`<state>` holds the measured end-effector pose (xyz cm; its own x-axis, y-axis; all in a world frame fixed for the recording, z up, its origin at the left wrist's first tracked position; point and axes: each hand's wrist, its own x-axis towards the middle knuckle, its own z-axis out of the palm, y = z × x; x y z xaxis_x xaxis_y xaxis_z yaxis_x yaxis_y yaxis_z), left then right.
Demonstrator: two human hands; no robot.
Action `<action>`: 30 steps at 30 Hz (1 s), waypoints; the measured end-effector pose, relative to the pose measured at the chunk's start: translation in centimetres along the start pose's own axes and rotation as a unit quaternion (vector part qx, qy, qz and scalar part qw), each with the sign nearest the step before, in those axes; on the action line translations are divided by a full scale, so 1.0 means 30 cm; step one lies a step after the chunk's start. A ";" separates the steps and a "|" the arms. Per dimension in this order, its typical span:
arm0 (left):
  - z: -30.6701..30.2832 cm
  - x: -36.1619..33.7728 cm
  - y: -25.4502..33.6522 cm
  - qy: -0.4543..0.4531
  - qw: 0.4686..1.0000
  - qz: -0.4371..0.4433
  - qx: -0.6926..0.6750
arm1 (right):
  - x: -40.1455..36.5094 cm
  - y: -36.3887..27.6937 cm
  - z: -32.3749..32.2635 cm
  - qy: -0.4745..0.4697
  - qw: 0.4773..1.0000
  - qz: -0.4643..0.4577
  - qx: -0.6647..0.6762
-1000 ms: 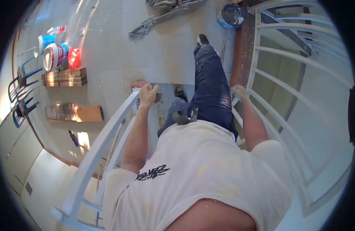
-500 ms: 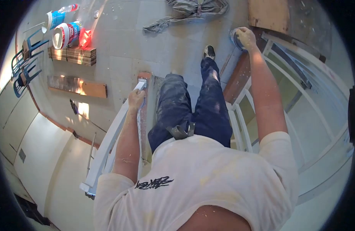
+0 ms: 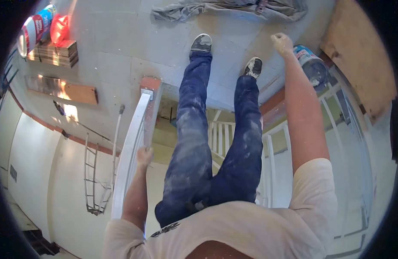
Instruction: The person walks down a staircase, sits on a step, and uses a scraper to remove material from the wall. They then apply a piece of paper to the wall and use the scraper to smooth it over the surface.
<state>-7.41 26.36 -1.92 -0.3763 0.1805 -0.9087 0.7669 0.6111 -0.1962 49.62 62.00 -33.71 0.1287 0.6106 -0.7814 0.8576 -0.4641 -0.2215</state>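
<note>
My left hand (image 3: 144, 156) is curled closed beside the white handrail (image 3: 132, 138), overlapping its inner edge in this view. Nothing shows in its fingers. My right hand (image 3: 282, 44) is stretched forward over the tiled floor, closed in a loose fist with nothing visible in it. Close to its wrist stands a paint bucket (image 3: 313, 71) with a printed label and a dark grey inside, apart from the fingers. Both my shoes (image 3: 201, 44) are on the floor at the top of a stairwell.
A grey cloth (image 3: 233, 9) lies ahead on the floor. Wooden boards (image 3: 358, 47) are at the right, above a white railing (image 3: 271, 159). To the left are stacked planks (image 3: 56, 54), a bucket (image 3: 31, 38), a red bag (image 3: 59, 29) and a single plank (image 3: 61, 88). A ladder (image 3: 91, 177) is beyond the handrail.
I have stepped forward, and both feet are now ahead. My left hand has come off the handrail's top. My right hand has moved away from the bucket, which stays by the right railing.
</note>
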 end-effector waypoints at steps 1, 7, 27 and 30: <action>-0.002 -0.034 0.005 -0.032 0.998 -0.045 -0.003 | 0.082 -0.032 0.030 0.050 0.999 -0.006 -0.019; 0.176 -0.173 -0.170 -0.085 0.983 -0.157 -0.042 | 0.507 -0.133 0.067 0.245 0.969 0.009 -0.029; 0.431 -0.354 0.023 0.107 0.981 0.012 -0.164 | -0.372 0.041 -0.206 0.086 0.871 -0.221 -0.431; 0.478 -0.513 0.079 0.129 0.960 -0.022 -0.248 | -0.838 -0.086 -0.353 0.024 0.977 -0.029 -0.210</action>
<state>7.67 13.97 6.30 -0.5681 0.2927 -0.7691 0.4305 0.9022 0.0254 49.45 54.63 -7.31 0.0880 0.6624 -0.7439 0.9916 -0.1289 0.0025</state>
